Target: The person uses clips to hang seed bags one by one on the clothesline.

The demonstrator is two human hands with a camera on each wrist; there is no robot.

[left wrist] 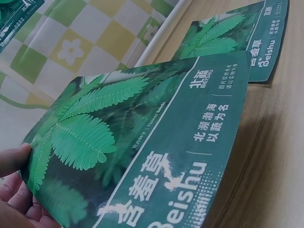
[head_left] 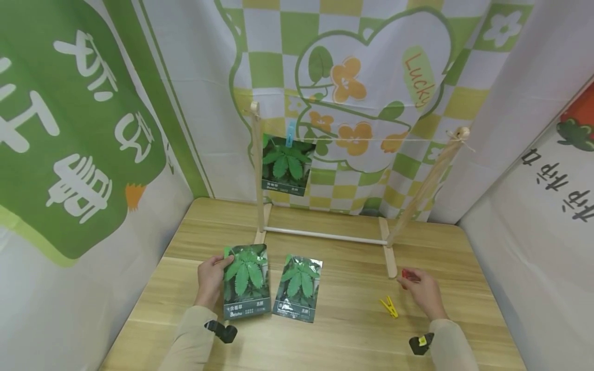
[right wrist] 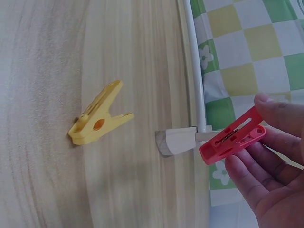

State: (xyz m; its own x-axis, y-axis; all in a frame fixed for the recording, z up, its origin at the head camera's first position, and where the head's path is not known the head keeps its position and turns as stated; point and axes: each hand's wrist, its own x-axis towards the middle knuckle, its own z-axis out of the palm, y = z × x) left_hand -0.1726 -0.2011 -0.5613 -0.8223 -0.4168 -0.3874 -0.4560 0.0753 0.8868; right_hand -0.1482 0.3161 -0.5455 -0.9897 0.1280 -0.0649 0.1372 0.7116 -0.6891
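Observation:
My left hand (head_left: 211, 280) pinches a green seed packet (left wrist: 118, 137) by its edge, thumb on the printed front, and lifts it at a tilt. A second seed packet (head_left: 297, 288) with the same leaf picture lies flat on the table just right of it. At the right, my right hand (head_left: 423, 291) holds a red clothespin (right wrist: 232, 137) between thumb and fingers. Near that hand a yellow clothespin (head_left: 389, 306) lies on the wood. A third packet (head_left: 287, 167) hangs from the string (head_left: 371, 139), held by a blue clothespin (head_left: 290, 135) near the left post.
A wooden frame stands at the back of the table (head_left: 343, 340), with a left post (head_left: 258, 170), a right post (head_left: 427, 185) and a white bottom rod (head_left: 325, 235). Its right foot (head_left: 389, 255) points toward my right hand. Patterned curtains (head_left: 269, 31) close off the back and sides.

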